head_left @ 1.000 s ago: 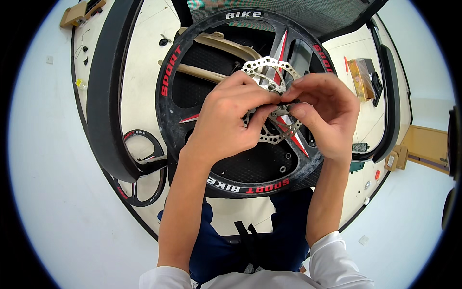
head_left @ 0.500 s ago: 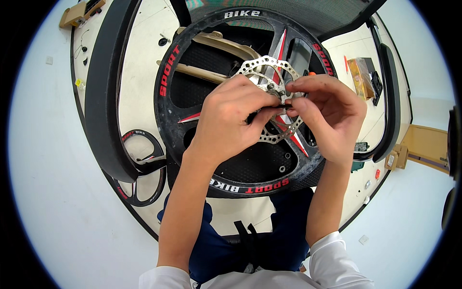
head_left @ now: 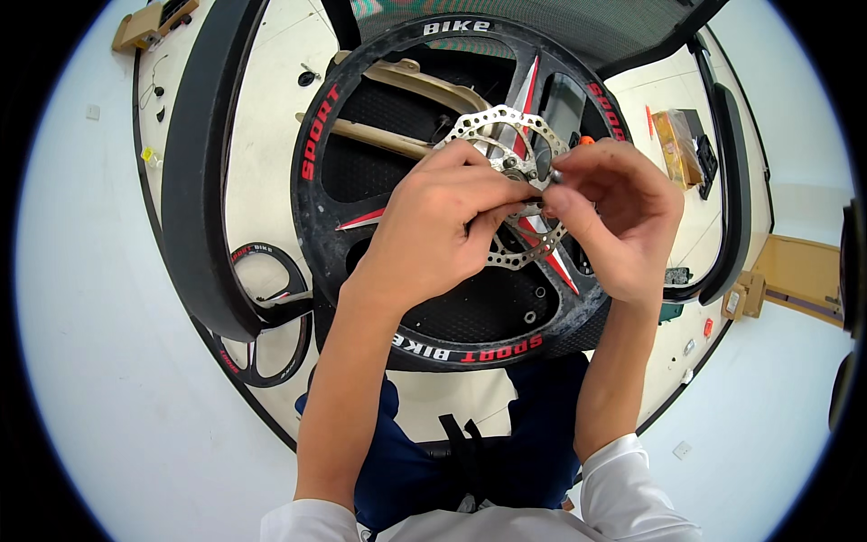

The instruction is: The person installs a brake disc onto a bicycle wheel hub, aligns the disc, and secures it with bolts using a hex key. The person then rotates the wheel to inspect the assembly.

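Head view: the left hand is pinching a small dark part between thumb and fingertips, over the silver brake disc. The right hand is keeping its fingers curled just beside; whether it is gripping anything cannot be told. The black wheel is lying on a black seat, two small rings showing through one opening.

At the centre of the frame, the left hand pinches a small dark piece over a perforated disc on a wheel. The right hand curls just beside it, thumb and fingertips near each other; what lies between them is too small to tell. Two rings show below the disc. A second wheel lies at lower left.
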Demonstrator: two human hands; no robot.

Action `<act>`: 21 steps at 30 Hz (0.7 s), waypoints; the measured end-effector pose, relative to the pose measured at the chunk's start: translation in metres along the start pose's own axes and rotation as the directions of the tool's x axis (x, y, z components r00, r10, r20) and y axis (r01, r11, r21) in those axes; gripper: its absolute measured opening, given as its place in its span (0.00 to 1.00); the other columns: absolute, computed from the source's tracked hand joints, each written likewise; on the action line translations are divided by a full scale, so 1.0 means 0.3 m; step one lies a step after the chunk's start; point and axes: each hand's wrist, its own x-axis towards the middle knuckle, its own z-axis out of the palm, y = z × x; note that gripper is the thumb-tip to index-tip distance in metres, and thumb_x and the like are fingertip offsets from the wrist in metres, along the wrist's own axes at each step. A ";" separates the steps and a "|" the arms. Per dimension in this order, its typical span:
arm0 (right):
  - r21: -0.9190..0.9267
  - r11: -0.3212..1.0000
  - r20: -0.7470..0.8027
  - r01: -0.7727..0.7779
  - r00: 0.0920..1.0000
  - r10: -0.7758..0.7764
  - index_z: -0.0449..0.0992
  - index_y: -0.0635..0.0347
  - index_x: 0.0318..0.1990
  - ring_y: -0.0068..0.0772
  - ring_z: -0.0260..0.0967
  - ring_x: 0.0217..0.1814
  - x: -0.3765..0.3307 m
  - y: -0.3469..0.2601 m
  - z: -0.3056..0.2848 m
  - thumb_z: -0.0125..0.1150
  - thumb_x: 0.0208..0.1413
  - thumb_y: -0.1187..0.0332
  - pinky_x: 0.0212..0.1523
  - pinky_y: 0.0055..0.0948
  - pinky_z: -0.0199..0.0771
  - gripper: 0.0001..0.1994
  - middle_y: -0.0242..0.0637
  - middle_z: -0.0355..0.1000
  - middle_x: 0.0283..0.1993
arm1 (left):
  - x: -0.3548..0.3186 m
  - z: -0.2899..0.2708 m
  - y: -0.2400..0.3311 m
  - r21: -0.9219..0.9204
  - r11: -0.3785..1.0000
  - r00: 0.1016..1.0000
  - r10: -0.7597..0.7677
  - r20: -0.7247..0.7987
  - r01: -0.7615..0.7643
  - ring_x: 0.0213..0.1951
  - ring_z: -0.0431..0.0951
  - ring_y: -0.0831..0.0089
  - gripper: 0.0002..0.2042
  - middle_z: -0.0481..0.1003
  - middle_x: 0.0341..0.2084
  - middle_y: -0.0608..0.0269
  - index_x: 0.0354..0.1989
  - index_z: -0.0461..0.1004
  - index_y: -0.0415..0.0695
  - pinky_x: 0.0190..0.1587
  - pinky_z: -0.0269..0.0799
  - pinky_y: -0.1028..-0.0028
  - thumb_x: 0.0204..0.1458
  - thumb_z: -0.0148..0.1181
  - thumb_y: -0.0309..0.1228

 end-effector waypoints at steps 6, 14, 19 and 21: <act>0.099 0.987 -0.156 -0.126 0.978 0.140 0.80 0.73 0.43 0.21 0.77 0.26 -0.002 -0.023 0.058 0.66 0.52 0.83 0.26 0.16 0.76 0.10 0.33 0.75 0.27 | 0.005 0.000 0.005 0.068 0.997 0.999 0.033 -0.017 -0.032 0.34 0.77 0.63 0.13 0.80 0.26 0.59 0.36 0.83 0.39 0.34 0.74 0.69 0.39 0.67 0.14; 0.170 0.961 -0.259 -0.220 0.931 0.259 0.80 0.75 0.42 0.24 0.79 0.25 -0.005 -0.039 0.078 0.63 0.57 0.81 0.25 0.18 0.77 0.07 0.35 0.76 0.26 | 0.006 0.000 0.008 0.091 0.994 0.992 0.064 -0.107 -0.054 0.33 0.80 0.65 0.13 0.82 0.28 0.60 0.32 0.84 0.41 0.37 0.77 0.70 0.35 0.70 0.15; 0.066 0.984 -0.125 -0.167 0.977 0.174 0.80 0.75 0.40 0.27 0.81 0.30 -0.001 -0.043 0.017 0.66 0.55 0.81 0.31 0.19 0.80 0.07 0.39 0.79 0.30 | 0.013 0.000 0.008 0.084 0.996 0.995 0.034 -0.093 -0.026 0.33 0.79 0.64 0.11 0.82 0.28 0.61 0.33 0.84 0.41 0.37 0.76 0.69 0.38 0.71 0.17; -0.025 0.998 -0.053 -0.059 0.997 0.057 0.80 0.75 0.40 0.27 0.82 0.33 -0.008 -0.012 -0.010 0.67 0.54 0.81 0.35 0.20 0.82 0.07 0.41 0.80 0.32 | 0.008 -0.008 0.001 0.071 0.997 0.996 -0.001 -0.088 0.007 0.33 0.78 0.62 0.10 0.81 0.28 0.61 0.33 0.84 0.41 0.37 0.74 0.66 0.40 0.71 0.20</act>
